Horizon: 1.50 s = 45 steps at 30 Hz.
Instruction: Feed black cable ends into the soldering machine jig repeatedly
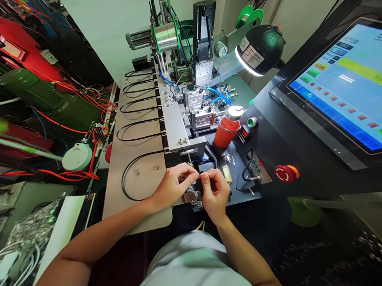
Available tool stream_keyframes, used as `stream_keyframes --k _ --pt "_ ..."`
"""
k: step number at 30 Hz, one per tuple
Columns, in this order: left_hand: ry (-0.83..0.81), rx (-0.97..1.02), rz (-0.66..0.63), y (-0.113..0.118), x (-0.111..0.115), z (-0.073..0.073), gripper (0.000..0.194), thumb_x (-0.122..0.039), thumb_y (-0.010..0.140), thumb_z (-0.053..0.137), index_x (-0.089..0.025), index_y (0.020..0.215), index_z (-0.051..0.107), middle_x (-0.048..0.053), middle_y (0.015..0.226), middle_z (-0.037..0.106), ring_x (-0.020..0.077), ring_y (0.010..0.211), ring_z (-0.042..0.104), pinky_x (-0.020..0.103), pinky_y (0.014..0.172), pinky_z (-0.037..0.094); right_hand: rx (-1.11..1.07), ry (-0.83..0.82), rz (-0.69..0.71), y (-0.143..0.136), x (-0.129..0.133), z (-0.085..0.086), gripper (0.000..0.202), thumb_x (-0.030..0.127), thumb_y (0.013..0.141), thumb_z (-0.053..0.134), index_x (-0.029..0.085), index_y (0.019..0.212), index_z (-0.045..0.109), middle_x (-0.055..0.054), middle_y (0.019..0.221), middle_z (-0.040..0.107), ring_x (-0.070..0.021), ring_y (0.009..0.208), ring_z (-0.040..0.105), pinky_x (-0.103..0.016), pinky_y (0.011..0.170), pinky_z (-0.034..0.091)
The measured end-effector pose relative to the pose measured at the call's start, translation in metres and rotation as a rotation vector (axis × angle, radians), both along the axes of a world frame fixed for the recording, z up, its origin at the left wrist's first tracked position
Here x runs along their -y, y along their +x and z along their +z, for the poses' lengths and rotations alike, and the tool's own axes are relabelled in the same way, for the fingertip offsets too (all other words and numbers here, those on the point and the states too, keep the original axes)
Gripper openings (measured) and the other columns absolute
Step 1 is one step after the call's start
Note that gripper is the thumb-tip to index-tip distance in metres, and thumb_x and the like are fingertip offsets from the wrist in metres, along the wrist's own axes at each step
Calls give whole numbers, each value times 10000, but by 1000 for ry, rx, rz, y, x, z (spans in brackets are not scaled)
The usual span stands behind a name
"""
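Note:
My left hand [177, 183] and my right hand [215, 191] meet at the near end of the machine [176, 126], over a small metal fixture [194, 198]. Thumb and fingers of each hand are pinched together, the fingertips nearly touching. A small dark piece shows between them, too little to make out. Left of the hands, a black cable loop [122, 180] lies on the tan plate [150, 213], and several similar loops run in a row behind it.
An orange bottle [225, 132] with a silver lid stands behind my right hand. Nearby are a controller box [258, 167], a red emergency button [287, 173] and a lit lamp [259, 49]. A touchscreen [351, 83] fills the upper right. Red cables [71, 123] hang at the left.

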<state>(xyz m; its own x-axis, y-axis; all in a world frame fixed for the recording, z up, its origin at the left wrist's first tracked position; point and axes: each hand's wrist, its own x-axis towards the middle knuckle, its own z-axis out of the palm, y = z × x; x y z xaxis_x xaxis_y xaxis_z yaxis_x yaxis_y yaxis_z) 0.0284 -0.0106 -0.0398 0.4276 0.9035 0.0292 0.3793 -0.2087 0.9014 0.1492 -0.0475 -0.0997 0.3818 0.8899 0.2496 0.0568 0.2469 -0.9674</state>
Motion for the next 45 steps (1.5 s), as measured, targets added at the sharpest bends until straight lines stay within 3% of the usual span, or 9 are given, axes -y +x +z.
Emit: stream_keyframes --k 6,10,17,23,31,45 --pt "137 -228 61 -12 -15 -3 257 -285 920 485 -161 758 641 30 791 636 141 733 565 247 648 398 44 -93 176 19 -6 -1 298 402 936 510 184 739 558 31 631 481 -106 576 443 -227 541 360" --pt "120 -416 75 -16 -27 -11 273 -250 919 462 -171 733 644 22 793 667 156 750 585 268 682 390 56 -128 127 31 -9 -6 304 409 919 533 177 730 586 35 605 480 -105 556 449 -226 526 354" --pt "128 -562 89 -12 -28 -18 279 -263 923 455 -188 752 662 20 803 688 171 750 609 273 683 399 96 -141 102 34 -10 -12 307 414 909 542 175 723 593 34 594 497 -108 546 461 -231 523 351" --pt "105 -622 101 -12 -28 -16 282 -278 922 441 -192 771 663 27 821 688 186 784 613 285 703 386 117 -148 135 35 -12 -15 297 399 907 539 177 716 587 29 602 518 -111 551 477 -233 530 362" --pt "99 -661 117 -7 -28 -14 279 -277 911 440 -200 772 668 27 838 702 192 794 615 286 692 371 160 -149 298 35 -22 -23 274 363 946 464 184 772 577 22 647 512 -119 590 470 -241 561 367" --pt "97 -635 127 -9 -28 -16 277 -269 910 453 -194 763 675 27 813 702 180 751 608 273 674 362 224 -83 226 31 -25 -26 213 314 934 484 186 787 571 8 701 562 -127 628 506 -248 599 392"
